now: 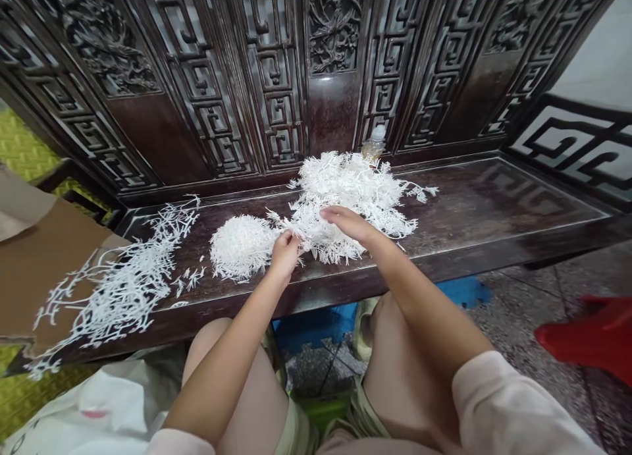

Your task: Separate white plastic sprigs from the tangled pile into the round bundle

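Observation:
A big tangled heap of white plastic branch-like pieces (355,191) lies on the dark carved wooden bench (494,211). My right hand (345,221) rests on the heap's near edge, fingers curled over a piece. My left hand (285,252) is closed on a white piece at the heap's left edge, right beside a rounded mound of small white bits (241,245). Further left, a spread of flat white stripped frames (128,284) lies over the bench end and onto cardboard.
A small clear bottle (374,142) stands behind the heap against the carved backrest. Brown cardboard (44,257) sits at the left, a white plastic bag (93,409) at lower left, a red object (592,336) on the floor at right. My knees are under the bench edge.

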A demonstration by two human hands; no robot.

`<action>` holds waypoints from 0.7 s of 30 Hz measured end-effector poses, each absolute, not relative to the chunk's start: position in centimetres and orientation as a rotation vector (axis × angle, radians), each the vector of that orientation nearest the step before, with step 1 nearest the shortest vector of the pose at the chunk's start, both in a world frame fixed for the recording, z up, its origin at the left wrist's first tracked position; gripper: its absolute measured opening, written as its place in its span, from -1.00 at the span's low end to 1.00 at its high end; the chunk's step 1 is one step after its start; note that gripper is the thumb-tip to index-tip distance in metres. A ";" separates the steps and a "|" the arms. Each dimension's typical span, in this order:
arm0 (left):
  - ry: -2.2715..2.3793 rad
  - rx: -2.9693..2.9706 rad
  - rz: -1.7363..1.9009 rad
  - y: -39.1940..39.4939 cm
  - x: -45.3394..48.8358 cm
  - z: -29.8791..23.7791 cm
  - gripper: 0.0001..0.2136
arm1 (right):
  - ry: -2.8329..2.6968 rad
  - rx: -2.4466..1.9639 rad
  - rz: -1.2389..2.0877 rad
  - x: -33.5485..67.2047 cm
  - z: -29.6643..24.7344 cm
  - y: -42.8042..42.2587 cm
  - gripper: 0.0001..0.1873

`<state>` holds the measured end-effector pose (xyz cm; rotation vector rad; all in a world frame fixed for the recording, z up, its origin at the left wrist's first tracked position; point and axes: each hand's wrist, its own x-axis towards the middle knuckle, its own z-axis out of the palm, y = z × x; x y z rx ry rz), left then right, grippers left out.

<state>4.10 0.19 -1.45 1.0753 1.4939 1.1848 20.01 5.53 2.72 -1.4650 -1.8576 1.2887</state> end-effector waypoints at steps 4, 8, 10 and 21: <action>1.593 1.098 1.309 0.2 3.2 -0.6 -0.79 | -2.234 -1.692 1.133 20.8 1.9 6.2 -0.40; 1.704 1.224 1.397 -0.3 2.5 0.6 -0.78 | -2.418 -1.997 0.781 21.0 1.0 6.6 -0.32; 1.739 1.289 1.477 -0.7 2.2 1.2 -0.78 | -2.420 -2.080 0.737 21.1 0.7 7.0 -0.33; 1.819 1.378 1.664 -1.1 0.1 2.8 -0.78 | -1.504 -1.924 0.496 25.2 1.9 9.8 -0.64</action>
